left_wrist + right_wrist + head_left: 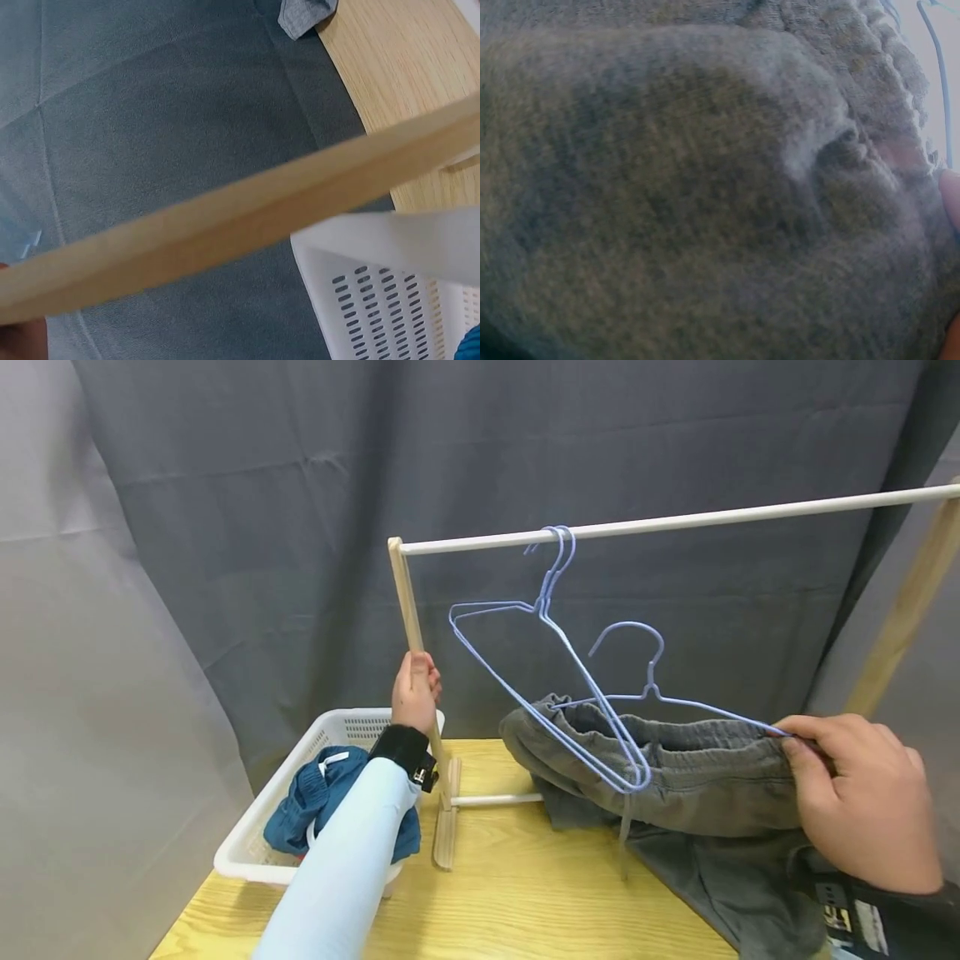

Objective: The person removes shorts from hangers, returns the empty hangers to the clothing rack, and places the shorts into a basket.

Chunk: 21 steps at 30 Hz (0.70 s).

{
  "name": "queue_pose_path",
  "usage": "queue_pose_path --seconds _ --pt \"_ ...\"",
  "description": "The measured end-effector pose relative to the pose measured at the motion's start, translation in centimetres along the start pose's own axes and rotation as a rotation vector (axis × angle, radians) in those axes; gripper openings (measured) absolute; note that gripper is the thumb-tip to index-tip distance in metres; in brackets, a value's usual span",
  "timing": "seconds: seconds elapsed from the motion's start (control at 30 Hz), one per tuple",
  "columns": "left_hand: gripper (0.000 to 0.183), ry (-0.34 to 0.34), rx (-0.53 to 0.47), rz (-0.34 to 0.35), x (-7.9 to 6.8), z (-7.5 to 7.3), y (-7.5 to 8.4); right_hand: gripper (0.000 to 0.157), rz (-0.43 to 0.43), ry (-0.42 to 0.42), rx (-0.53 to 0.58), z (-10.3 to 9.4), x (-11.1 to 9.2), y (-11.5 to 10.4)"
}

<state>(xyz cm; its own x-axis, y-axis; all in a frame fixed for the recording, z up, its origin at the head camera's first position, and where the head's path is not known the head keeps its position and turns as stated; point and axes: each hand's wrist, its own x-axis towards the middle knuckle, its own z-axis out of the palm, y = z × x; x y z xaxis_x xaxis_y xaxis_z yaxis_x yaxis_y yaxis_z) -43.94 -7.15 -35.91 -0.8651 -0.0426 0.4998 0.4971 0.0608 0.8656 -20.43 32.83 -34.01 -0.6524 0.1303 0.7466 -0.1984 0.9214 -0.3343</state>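
Note:
My left hand [417, 692] grips the left wooden post [408, 602] of a clothes rack; the same post crosses the left wrist view. On the right, my right hand [862, 785] pinches the waistband end of grey trousers [720, 793] together with the end of a blue hanger [652, 693]. That hanger lies in the waist opening, its hook off the rail [675, 521]. The trouser legs hang down to the table. Grey cloth fills most of the right wrist view, with fingertips at its right edge. Two more blue hangers [551, 602] hang from the rail in front of the trousers.
A white basket [255, 827] holding dark blue clothing [337, 802] stands at the left, behind my left forearm. The wooden table [465, 902] lies under the rack. Grey cloth curtains [247, 527] close off the back and sides. A right post [903, 610] supports the rail.

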Motion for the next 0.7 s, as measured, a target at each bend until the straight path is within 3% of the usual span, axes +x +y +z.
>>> queue_pose_path --seconds 0.23,0.5,0.6,0.7 --pt "0.046 -0.071 0.097 -0.002 0.9 -2.1 0.4 0.017 -0.071 0.01 0.057 1.3 0.5 -0.4" --pt "0.044 -0.19 0.364 -0.003 0.4 -4.1 2.4 0.019 -0.154 -0.02 0.143 2.9 0.6 -0.2" --pt "0.046 -0.183 0.497 0.041 -0.4 -4.6 3.3 0.021 -0.166 -0.048 0.173 3.6 0.7 0.0" --pt "0.053 -0.14 0.558 0.109 -1.9 -4.8 4.0 0.021 -0.17 -0.078 0.206 4.1 0.9 0.3"
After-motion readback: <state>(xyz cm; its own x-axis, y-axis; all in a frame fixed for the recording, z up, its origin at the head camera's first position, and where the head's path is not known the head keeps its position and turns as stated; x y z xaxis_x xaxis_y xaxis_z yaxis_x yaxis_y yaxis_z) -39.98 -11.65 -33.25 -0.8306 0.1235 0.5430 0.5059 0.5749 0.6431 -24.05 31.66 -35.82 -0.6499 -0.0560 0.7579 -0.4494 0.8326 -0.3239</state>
